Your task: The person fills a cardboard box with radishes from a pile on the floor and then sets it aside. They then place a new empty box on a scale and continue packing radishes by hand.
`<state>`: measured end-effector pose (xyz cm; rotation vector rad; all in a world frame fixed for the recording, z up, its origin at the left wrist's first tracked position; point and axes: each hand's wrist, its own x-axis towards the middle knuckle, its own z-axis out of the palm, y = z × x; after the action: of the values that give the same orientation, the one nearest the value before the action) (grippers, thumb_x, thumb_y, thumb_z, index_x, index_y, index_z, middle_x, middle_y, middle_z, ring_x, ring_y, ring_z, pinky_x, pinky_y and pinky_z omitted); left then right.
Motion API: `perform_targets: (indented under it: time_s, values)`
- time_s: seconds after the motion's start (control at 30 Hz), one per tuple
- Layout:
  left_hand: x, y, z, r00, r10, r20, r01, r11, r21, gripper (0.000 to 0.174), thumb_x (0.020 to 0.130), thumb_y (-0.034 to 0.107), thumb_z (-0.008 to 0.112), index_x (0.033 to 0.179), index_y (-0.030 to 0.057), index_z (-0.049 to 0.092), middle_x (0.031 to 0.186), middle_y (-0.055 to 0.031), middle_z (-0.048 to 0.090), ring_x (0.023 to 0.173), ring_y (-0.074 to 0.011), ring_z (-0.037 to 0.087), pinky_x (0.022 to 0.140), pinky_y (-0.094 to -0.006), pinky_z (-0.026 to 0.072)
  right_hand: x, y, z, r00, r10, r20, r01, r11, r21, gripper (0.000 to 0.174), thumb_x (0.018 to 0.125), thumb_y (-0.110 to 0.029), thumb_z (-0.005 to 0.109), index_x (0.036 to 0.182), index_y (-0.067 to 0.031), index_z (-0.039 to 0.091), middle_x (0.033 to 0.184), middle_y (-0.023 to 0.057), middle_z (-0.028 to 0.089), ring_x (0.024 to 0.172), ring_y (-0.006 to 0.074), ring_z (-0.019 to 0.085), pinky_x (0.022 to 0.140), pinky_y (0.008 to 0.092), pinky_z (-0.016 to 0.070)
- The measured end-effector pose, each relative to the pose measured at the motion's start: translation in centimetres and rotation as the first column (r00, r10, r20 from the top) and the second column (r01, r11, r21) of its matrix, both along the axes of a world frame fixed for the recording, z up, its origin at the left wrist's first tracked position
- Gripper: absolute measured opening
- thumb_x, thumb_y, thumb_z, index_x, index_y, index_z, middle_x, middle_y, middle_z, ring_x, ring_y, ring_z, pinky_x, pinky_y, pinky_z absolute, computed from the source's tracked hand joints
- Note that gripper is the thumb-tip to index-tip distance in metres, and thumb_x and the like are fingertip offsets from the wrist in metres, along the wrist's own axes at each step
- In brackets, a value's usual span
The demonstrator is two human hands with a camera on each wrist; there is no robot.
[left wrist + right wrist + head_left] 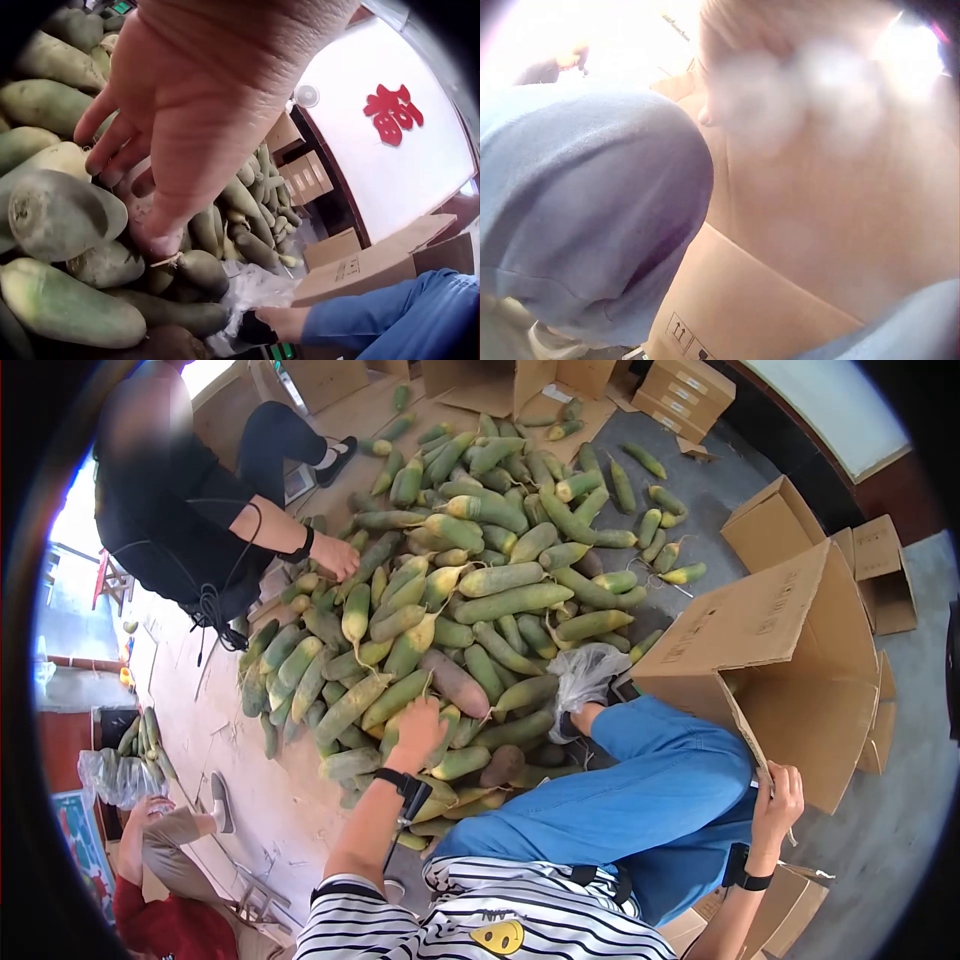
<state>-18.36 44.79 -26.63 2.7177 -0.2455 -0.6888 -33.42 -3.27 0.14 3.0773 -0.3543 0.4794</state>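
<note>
My left hand (420,732) reaches down onto a heap of green radishes (515,600), beside a pinkish-purple radish (455,682). In the left wrist view, its fingers are spread above that pinkish radish (141,206), with the thumb low beside it. Neighbouring green radishes (67,214) lie right by the fingertips. At the right, my right hand (778,805) grips the edge of an open cardboard box (720,620) tilted beside my knee. The right wrist view shows the box wall (795,225) up close, with the hand blurred at the top.
A person in black (180,510) reaches into the heap's far left side. Another in red (165,900) sits at lower left near bagged radishes (125,775). More cardboard boxes (775,525) stand at right and back. A plastic bag (585,680) wraps my foot.
</note>
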Motion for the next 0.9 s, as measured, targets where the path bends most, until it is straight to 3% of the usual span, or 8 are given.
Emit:
perform_targets:
  time_s: [0.13,0.2,0.33,0.4,0.5,0.73,0.83,0.9]
  values:
    - [2.7,3.1,-2.0,0.948,0.115,0.298,-0.193,0.950,0.246,0.037,0.075,0.021,0.070,0.105,0.0042,0.055,0.110,-0.0157,0.057,0.103,-0.0337,0.057,0.083,-0.0459,0.0491,0.0,0.3,-0.1,1.000,-0.008,0.017,0.008,1.000,-0.005,0.018,0.076,-0.003,0.066,0.093,-0.0011,0.063,0.088,0.0118,0.060,0.083,0.0317,0.059,0.072,0.0400,0.0471]
    - [4.1,5.8,-2.7,0.928,0.127,0.351,-0.251,0.909,0.333,0.043,0.076,0.017,0.069,0.114,0.0041,0.052,0.118,-0.0154,0.051,0.110,-0.0331,0.053,0.086,-0.0450,0.0473,0.0,0.4,0.0,1.000,-0.005,0.004,0.005,1.000,0.000,0.017,0.076,-0.003,0.066,0.093,-0.0008,0.063,0.088,0.0120,0.060,0.083,0.0318,0.059,0.073,0.0401,0.0471]
    - [4.8,9.8,-4.3,0.932,0.218,0.289,-0.316,0.880,0.354,0.049,0.079,0.014,0.067,0.123,0.0042,0.049,0.119,-0.0145,0.049,0.113,-0.0328,0.050,0.087,-0.0452,0.0457,0.1,0.4,0.0,1.000,0.011,-0.004,-0.011,1.000,-0.006,0.016,0.077,-0.003,0.065,0.093,-0.0008,0.062,0.088,0.0120,0.060,0.082,0.0318,0.059,0.073,0.0402,0.0471]
    - [4.9,10.1,-4.7,0.968,0.139,0.209,-0.220,0.871,0.439,0.051,0.080,0.012,0.066,0.127,0.0054,0.049,0.116,-0.0131,0.049,0.110,-0.0337,0.050,0.087,-0.0460,0.0454,0.1,0.1,-0.1,1.000,0.009,0.006,-0.009,1.000,-0.018,0.015,0.077,-0.003,0.065,0.092,-0.0008,0.062,0.088,0.0120,0.060,0.082,0.0318,0.059,0.072,0.0399,0.0470]
    - [5.3,9.5,-4.0,0.970,0.151,0.188,-0.227,0.835,0.500,0.051,0.080,0.012,0.067,0.127,0.0078,0.049,0.114,-0.0125,0.048,0.107,-0.0339,0.050,0.086,-0.0458,0.0455,0.3,0.1,0.1,1.000,-0.003,0.004,0.003,1.000,0.000,0.015,0.077,-0.002,0.065,0.092,-0.0008,0.062,0.087,0.0123,0.060,0.082,0.0317,0.059,0.072,0.0396,0.0469]
    - [2.4,8.6,-0.6,0.973,0.089,0.215,-0.182,0.865,0.467,0.052,0.072,0.015,0.073,0.119,0.0105,0.052,0.113,-0.0128,0.049,0.108,-0.0329,0.050,0.085,-0.0456,0.0457,0.0,0.6,-0.2,0.999,0.013,0.046,-0.013,1.000,0.010,0.017,0.075,-0.002,0.066,0.092,-0.0012,0.062,0.086,0.0118,0.060,0.081,0.0310,0.059,0.071,0.0389,0.0468]
    - [-0.4,7.7,2.3,0.960,-0.021,0.279,-0.078,0.939,0.336,0.053,0.067,0.015,0.075,0.115,0.0072,0.052,0.110,-0.0145,0.051,0.106,-0.0335,0.051,0.085,-0.0460,0.0452,0.2,0.6,0.1,0.998,0.036,0.057,-0.035,0.999,-0.009,0.018,0.072,-0.004,0.067,0.090,-0.0029,0.062,0.083,0.0115,0.058,0.079,0.0312,0.058,0.069,0.0395,0.0466]
    - [-0.9,6.0,4.7,0.915,0.030,0.403,-0.090,0.987,0.131,0.055,0.066,0.016,0.076,0.114,0.0034,0.051,0.107,-0.0167,0.054,0.102,-0.0354,0.051,0.085,-0.0458,0.0446,0.2,0.3,-0.2,0.996,0.054,0.073,-0.053,0.998,-0.021,0.018,0.071,-0.004,0.068,0.088,-0.0034,0.062,0.083,0.0111,0.058,0.079,0.0313,0.058,0.070,0.0399,0.0472]
